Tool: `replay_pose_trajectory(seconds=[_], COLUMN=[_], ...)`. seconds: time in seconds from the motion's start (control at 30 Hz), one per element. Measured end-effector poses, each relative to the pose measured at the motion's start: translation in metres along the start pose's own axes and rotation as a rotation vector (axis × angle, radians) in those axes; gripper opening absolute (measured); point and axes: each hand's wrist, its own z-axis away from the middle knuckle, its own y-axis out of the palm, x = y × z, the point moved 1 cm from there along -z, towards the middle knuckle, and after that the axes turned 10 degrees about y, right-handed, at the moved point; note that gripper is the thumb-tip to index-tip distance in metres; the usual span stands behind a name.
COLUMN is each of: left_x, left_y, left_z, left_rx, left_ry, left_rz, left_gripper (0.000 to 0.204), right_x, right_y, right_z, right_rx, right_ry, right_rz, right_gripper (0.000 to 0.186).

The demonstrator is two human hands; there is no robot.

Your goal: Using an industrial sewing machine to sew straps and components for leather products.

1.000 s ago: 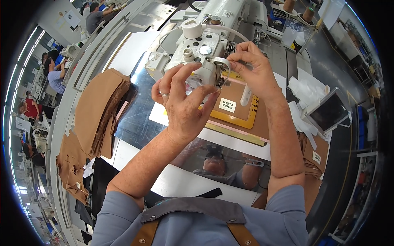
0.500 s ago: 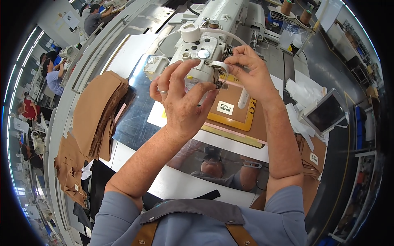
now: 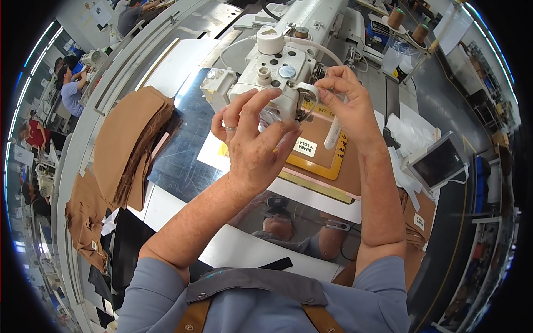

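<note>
Fingers (image 3: pixel 254 111) of our left hand (image 3: pixel 250 158) arch over the front of the sewing machine head (image 3: pixel 286 58), thumb and forefinger tips drawn close together, the others fanned loosely above them. Just to the right of these, our right hand (image 3: pixel 358 116) has its thumb and forefinger bunched in a narrow pinch beside the curved white guard (image 3: pixel 309 87). We cannot tell whether either pair of tips quite meets, or has hold of a thread; nothing bulky shows between them.

Below the fingertips lies a brown panel (image 3: pixel 319 129) with a pale label (image 3: pixel 304 147), bordered by a yellow frame (image 3: pixel 316 171). Well to the left of our left fingers sits a stack of brown pieces (image 3: pixel 130 127); beyond our right fingers, on the far right, stands a small screen (image 3: pixel 438 164).

We judge the step in hand to be a fine adjustment at the needle end, perhaps threading. If so, the next move calls for a light, steady pinch, both hands kept close, and nothing bumping the framed panel underneath.
</note>
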Motion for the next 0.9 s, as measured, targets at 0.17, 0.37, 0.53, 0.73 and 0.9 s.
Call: replay_pose_trajectory(seconds=[0.17,0.37,0.53,0.73,0.9], left_x=[-0.001,-0.001,0.000,0.006,0.004], left_y=[0.001,0.001,0.001,0.007,0.010], left_z=[0.006,0.005,0.001,-0.008,-0.022], left_rx=[-0.013,-0.002,-0.004,-0.087,-0.070], left_ry=[-0.021,-0.033,-0.001,0.035,0.097], left_rz=[0.056,0.054,0.001,-0.015,-0.169], left_gripper=[0.020,0.020,0.025,0.023,0.024], right_x=[-0.001,-0.001,0.000,-0.001,-0.002], right_y=[0.001,0.000,-0.001,0.000,0.000], right_z=[0.000,0.000,0.001,-0.001,-0.002], right_rx=[-0.010,0.004,0.021,0.024,0.044], right_ry=[-0.021,-0.014,-0.029,-0.042,-0.017], right_rz=[0.034,0.012,0.033,0.053,0.033], right_gripper=[0.011,0.013,0.013,0.014,0.016])
